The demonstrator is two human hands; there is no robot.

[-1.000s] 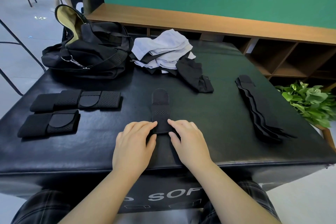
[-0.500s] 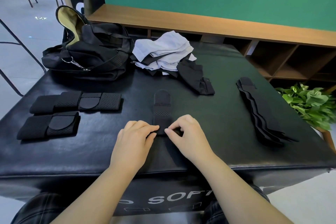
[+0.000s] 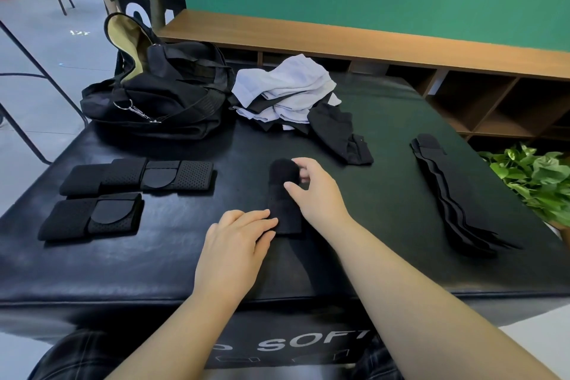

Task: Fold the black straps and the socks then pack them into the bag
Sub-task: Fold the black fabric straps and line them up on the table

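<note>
The right hand (image 3: 311,191) has reached forward to pinch the black strap's (image 3: 283,194) rounded far end; the left hand (image 3: 237,244), fingers flat, presses its near end on the desk (image 3: 154,256).

Bare forearms, no sleeves; left hand (image 3: 236,244), right hand (image 3: 314,191) ungloved; dark plaid trousers (image 3: 77,355) over both knees.

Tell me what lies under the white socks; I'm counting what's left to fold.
Under the white socks black fabric shows: a black sock trailing out toward the right, and dark strips between the layers. How many black pieces lie beneath is hidden by the pile.
</note>
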